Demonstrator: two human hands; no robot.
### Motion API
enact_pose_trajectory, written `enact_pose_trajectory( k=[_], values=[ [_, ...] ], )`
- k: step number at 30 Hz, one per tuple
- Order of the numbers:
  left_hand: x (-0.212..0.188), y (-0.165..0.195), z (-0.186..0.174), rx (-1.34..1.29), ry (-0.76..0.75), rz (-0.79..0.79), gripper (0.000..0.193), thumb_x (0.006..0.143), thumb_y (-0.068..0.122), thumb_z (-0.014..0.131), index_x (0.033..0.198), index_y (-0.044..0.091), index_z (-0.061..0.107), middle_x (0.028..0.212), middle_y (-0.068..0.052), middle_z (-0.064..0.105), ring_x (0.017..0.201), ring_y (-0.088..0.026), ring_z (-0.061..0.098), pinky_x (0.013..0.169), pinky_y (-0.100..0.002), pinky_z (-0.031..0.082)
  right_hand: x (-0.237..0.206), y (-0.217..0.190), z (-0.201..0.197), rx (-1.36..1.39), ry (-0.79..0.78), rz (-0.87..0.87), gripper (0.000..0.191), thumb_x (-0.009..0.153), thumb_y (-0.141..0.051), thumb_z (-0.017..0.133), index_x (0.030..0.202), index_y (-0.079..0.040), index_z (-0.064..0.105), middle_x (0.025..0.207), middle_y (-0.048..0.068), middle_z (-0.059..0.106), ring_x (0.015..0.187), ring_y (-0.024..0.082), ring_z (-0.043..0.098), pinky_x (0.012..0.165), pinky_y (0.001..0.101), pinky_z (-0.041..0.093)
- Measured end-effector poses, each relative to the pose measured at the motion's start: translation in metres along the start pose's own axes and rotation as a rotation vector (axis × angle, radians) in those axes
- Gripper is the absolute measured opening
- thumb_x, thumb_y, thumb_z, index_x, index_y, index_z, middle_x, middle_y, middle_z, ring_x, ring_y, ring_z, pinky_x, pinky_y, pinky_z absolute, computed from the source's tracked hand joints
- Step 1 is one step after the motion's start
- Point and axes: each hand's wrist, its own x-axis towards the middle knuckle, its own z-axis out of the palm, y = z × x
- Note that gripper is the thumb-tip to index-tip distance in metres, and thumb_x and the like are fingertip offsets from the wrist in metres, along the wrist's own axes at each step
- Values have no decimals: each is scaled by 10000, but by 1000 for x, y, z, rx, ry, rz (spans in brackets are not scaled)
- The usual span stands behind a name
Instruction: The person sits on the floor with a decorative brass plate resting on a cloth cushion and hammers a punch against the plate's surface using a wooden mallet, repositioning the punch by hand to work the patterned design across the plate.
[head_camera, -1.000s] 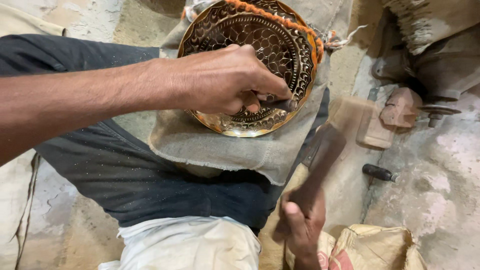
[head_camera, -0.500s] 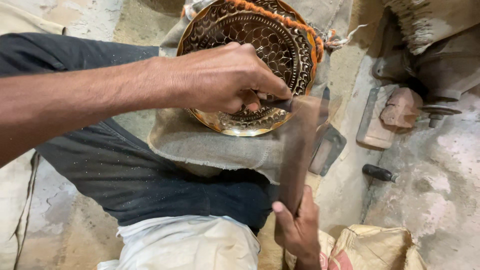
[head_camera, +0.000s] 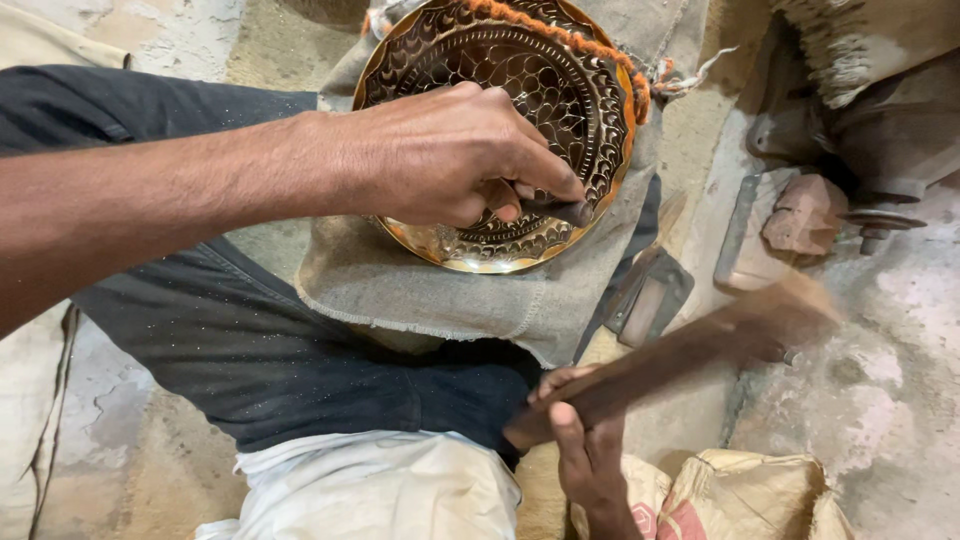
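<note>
Brass plate (head_camera: 470, 60), round and embossed, lies on a grey cloth (head_camera: 450, 295) over my dark-trousered thigh, ahead of me. My left hand (head_camera: 450, 155) rests on it, fingers clamped on a short dark punch (head_camera: 560, 207) whose tip meets the lower right part of the plate. My right hand (head_camera: 585, 445), nearer my body and to the right, grips a wooden mallet (head_camera: 690, 350), its blurred long axis slanting up and rightward, away from the punch.
</note>
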Motion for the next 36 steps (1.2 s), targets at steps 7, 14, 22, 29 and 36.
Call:
enact_pose_trajectory(
  k=[7, 14, 22, 29, 36],
  values=[
    [-2, 3, 2, 71, 25, -22, 503, 785, -94, 731, 1258, 78, 730, 1202, -148, 748, 1001, -289, 758, 782, -394, 626, -7, 21, -28, -163, -28, 144, 406, 982, -316, 681, 1193, 9, 557, 838, 129, 628, 648, 173, 580, 574, 328, 533],
    [-33, 34, 20, -96, 519, -370, 332, 939, -16, 767, 1246, 81, 686, 1006, -94, 782, 863, -156, 799, 719, -266, 655, 58, 2, -55, 141, 105, -98, 445, 997, -260, 760, 1254, 11, 517, 919, 73, 631, 797, 177, 667, 731, 320, 592],
    [-34, 36, 70, -7, 617, -412, 413, 936, -89, 676, 1329, 29, 636, 1093, -152, 761, 897, -182, 796, 729, -263, 688, 147, -52, -95, -453, -159, -349, 585, 897, -89, 828, 1312, -15, 422, 938, 91, 645, 768, 185, 662, 618, 286, 561],
    [-25, 45, 59, -43, 635, -447, 419, 956, -100, 654, 1347, 47, 624, 1125, -138, 763, 933, -181, 799, 776, -253, 705, 187, -112, -105, -895, -301, -455, 527, 836, -165, 809, 1254, -104, 493, 859, 117, 707, 564, 177, 664, 584, 425, 539],
    [-24, 48, 59, -35, 634, -417, 442, 938, -103, 675, 1351, 45, 627, 1141, -140, 757, 982, -197, 790, 820, -269, 704, 186, -120, -111, -1288, -399, -272, 459, 822, -133, 783, 1230, -104, 575, 858, 142, 731, 618, 223, 699, 571, 410, 602]
  ],
)
